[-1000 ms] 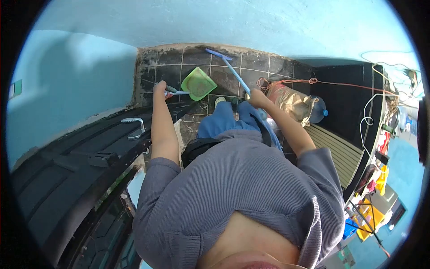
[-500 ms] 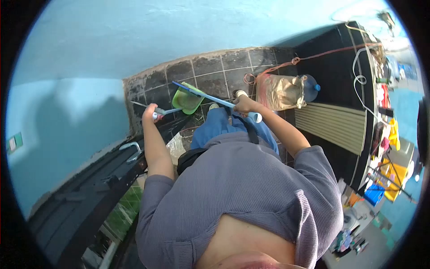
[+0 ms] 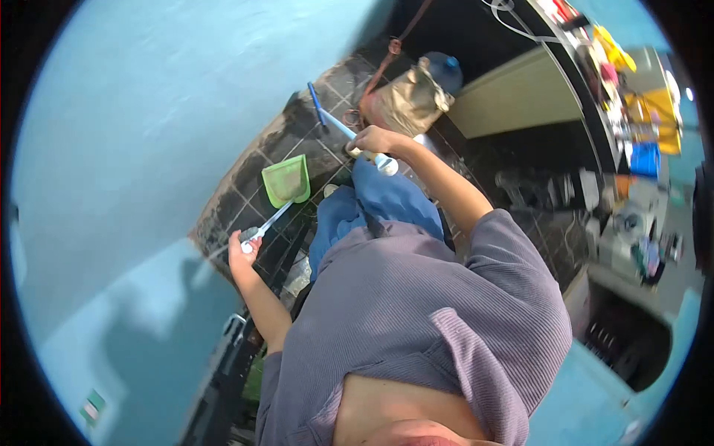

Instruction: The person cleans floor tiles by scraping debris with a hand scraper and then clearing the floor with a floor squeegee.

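My left hand [image 3: 240, 256] is closed around the white and grey top end of the long handle of a green dustpan [image 3: 285, 181]. The pan is over the dark tiled floor near the wall, ahead of my feet. My right hand [image 3: 378, 140] grips the light-blue handle of a broom [image 3: 338, 123] close to its white end cap. The broom's narrow blue head points away from me, beyond and to the right of the dustpan, apart from it. My fingers hide part of both handles.
A tan sack [image 3: 411, 101] and a large blue water bottle [image 3: 443, 72] stand ahead to the right, with a reddish rope [image 3: 383, 65] beside them. A blue wall [image 3: 186, 111] bounds the left and front. A black counter [image 3: 580, 82] runs along the right.
The view has turned, so the room appears swung round. The broom head has moved off the dustpan to the right, and the pan's opening now faces farther from me. Both hands keep their hold.
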`<state>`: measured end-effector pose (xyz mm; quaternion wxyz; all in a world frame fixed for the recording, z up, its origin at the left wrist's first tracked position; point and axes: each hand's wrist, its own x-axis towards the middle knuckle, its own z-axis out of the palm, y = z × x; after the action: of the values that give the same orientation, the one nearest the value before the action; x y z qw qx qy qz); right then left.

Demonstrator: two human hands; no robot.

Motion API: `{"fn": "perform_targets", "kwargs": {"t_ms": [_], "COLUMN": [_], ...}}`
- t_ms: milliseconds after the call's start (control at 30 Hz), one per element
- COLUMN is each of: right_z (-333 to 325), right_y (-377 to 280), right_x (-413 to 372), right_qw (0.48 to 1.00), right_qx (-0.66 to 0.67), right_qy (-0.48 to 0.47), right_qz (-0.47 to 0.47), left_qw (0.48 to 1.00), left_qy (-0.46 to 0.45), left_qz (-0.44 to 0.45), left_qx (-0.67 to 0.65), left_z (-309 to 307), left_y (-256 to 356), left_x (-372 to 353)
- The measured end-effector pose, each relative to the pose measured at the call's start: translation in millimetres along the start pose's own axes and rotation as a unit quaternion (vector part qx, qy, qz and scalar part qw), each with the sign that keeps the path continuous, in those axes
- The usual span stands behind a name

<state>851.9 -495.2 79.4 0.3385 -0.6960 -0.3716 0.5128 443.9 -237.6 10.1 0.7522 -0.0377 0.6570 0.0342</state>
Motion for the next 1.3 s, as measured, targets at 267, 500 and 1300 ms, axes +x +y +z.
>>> {"fn": "perform_targets", "kwargs": {"t_ms": [267, 500, 1300], "right_z": [0, -45, -39], "right_y": [-19, -33, 64], "right_x": [-104, -195, -404], "right_qw": [0.92, 0.853, 0.714], "right_qx": [0.373, 0.47, 0.472], "right_qy": [0.111, 0.196, 0.516], "right_qz": [0.041, -0.118, -0.018], "left_qw": [1.0, 0.993, 0.834], "left_qy": [0.007, -0.043, 0.026], "left_qz": [-0.022, -0.027, 0.226], "left_qx": [0.016, 0.105, 0.503], "left_z": [69, 117, 218], "left_y": [-24, -39, -159], "left_x": [7, -36, -165]}}
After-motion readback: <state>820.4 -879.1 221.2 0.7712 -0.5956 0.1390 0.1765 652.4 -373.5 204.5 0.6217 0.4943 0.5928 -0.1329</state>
